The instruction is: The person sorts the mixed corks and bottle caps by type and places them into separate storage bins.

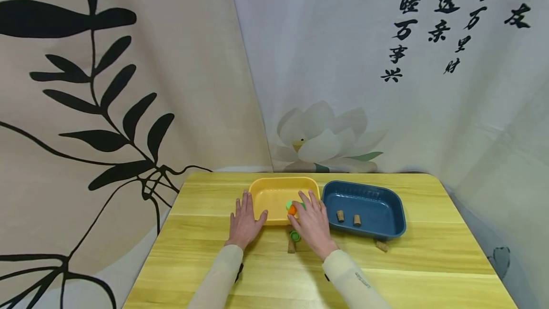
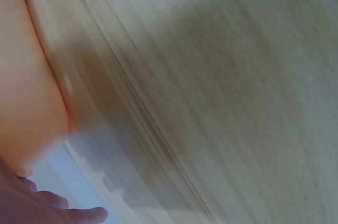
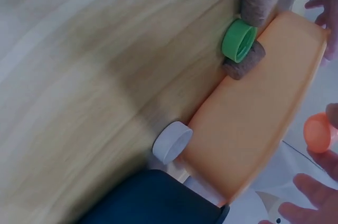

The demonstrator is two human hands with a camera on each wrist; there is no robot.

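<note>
My left hand (image 1: pixel 245 225) lies with spread, straight fingers over the left front corner of the yellow tray (image 1: pixel 274 182). Over that tray's right side, my right hand (image 1: pixel 313 228) pinches an orange bottle cap (image 3: pixel 318 132) between thumb and finger. Green caps (image 1: pixel 289 205) show in the tray beside the pinching fingers, partly hidden by them. In front of the tray, a green bottle cap (image 1: pixel 295 236) sits among cork stoppers (image 1: pixel 291 247). The right wrist view also shows a white cap (image 3: pixel 172 142) against the tray's outer wall; my right hand hides it in the head view.
Right of the yellow tray stands a blue tray (image 1: pixel 396 216), holding two cork stoppers (image 1: pixel 357 220). Another cork (image 1: pixel 381 246) lies at its front edge on the wooden table (image 1: pixel 429 271). Printed curtains (image 1: pixel 206 85) hang behind the table.
</note>
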